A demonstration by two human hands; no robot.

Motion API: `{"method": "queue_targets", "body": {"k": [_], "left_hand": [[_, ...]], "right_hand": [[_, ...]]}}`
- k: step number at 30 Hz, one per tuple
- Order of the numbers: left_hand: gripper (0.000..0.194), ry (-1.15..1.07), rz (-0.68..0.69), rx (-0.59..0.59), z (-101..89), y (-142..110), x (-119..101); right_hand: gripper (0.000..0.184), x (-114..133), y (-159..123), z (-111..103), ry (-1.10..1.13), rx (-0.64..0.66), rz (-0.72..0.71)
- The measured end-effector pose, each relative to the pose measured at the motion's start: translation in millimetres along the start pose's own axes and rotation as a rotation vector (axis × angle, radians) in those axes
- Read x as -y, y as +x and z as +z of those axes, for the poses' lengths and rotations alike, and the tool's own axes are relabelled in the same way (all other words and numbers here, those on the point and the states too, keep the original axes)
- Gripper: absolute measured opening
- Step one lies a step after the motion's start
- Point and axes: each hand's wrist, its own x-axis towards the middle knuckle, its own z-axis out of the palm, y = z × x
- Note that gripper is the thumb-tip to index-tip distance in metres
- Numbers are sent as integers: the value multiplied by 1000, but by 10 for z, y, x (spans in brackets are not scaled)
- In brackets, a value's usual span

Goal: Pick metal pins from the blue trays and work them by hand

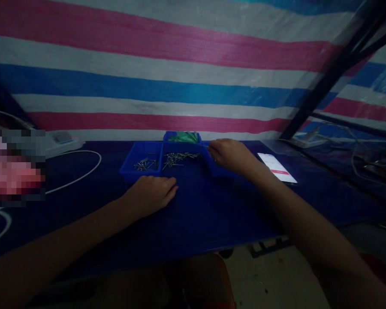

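My left hand (154, 193) rests on the blue table just in front of the left blue bin (141, 174), its fingers curled closed. Whatever it may hold is hidden. In that bin lie several thin metal pins (144, 164) that look like nails or rivets. A loose pile of similar pins (175, 159) lies on the table between the bins. My right hand (230, 154) is over the right blue bin (214, 169), fingertips pinched together. A thin light line shows at the fingertips, but I cannot make out what it is. The hand covers most of that bin's inside.
A back blue bin (182, 146) holds green plastic (186, 137). A phone-like white and red panel (276, 167) lies at right. At left are a pale device (62, 141), a white cable (98, 165) and a pixelated pink patch (9, 171). Behind hangs a striped sheet (164, 90).
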Motion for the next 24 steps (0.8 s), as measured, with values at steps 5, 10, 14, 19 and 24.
{"method": "queue_targets", "body": {"k": [5,10,14,19,24], "left_hand": [[27,-17,19,14,26,3,22],[24,2,25,13,22,-7,17],[24,16,16,3,52,-8,17],[25,16,12,2,60,0,16],[24,72,-80,34,68,10,-15]], "right_hand": [[37,-211,17,68,-125,135,130],[27,122,14,103,27,-64,-158],[27,561,-39,295,177,-73,-417],[35,709,-7,568,257,-47,-356],[24,631,93,558,251,38,-317]]}}
